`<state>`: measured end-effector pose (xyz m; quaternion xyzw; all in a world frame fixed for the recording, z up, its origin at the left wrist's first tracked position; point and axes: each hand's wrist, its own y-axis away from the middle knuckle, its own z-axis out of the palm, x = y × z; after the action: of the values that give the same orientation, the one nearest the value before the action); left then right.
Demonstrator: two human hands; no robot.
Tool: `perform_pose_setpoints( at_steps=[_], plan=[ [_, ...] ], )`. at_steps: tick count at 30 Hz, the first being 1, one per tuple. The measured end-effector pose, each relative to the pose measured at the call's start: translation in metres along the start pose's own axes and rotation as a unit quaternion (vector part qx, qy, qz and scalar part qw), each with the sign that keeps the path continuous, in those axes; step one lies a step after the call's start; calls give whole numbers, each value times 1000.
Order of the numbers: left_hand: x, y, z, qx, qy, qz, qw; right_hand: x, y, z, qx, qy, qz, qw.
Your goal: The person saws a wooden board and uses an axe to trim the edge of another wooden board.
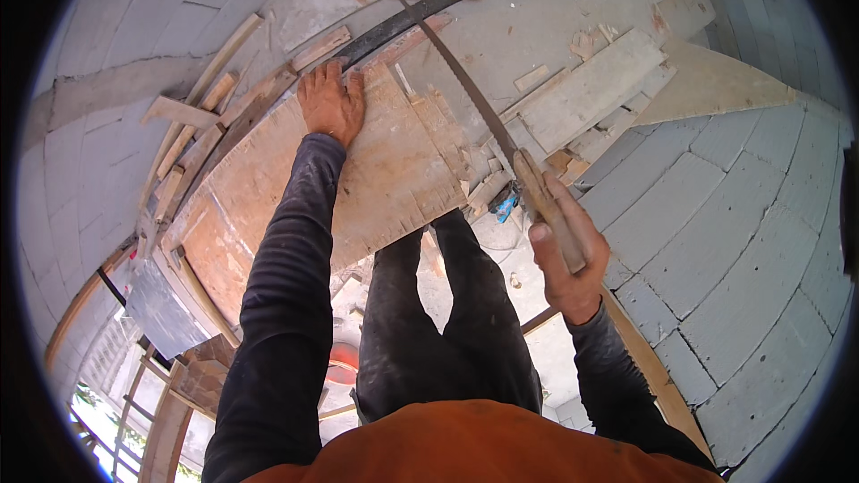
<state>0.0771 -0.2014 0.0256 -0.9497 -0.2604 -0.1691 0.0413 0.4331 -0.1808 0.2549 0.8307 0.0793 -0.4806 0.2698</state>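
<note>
My right hand (574, 246) is closed round the wooden handle of a handsaw (479, 94). Its long, narrow toothed blade points up and away to the far left, passing to the right of a plywood sheet (385, 170). Flat on that sheet, near its far left edge, rests my left hand (332, 103) with fingers stretched out. The sheet has a rough, splintered right edge and pale scuff marks. Beneath its far end runs a dark bar (394, 31). The blade appears apart from the sheet; how high it is above the things below I cannot tell.
Grey block walls (752, 215) rise at the right and left. Wooden strips (192, 125) lie along the left wall. Boards and offcuts (595, 85) cover the floor at the far right. An orange bucket (343, 363) stands beside my legs, and a blue item (507, 206) lies near the sheet's corner.
</note>
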Motion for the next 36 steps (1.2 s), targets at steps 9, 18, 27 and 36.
perform_pose_setpoints(
  at_steps=[9, 18, 27, 36],
  plan=[
    [4, 4, -2, 27, 13, 86, 996, 26, 39, 16, -50, -25, -12, 998],
    [1, 0, -1, -6, 29, 68, 997, 43, 75, 9, -54, -8, -16, 998],
    [-13, -4, 14, 29, 27, 87, 995, 64, 89, 16, -31, 2, -86, 996],
    [-2, -15, 3, -10, 22, 65, 998, 70, 109, 16, -22, 31, -68, 997]
  ],
)
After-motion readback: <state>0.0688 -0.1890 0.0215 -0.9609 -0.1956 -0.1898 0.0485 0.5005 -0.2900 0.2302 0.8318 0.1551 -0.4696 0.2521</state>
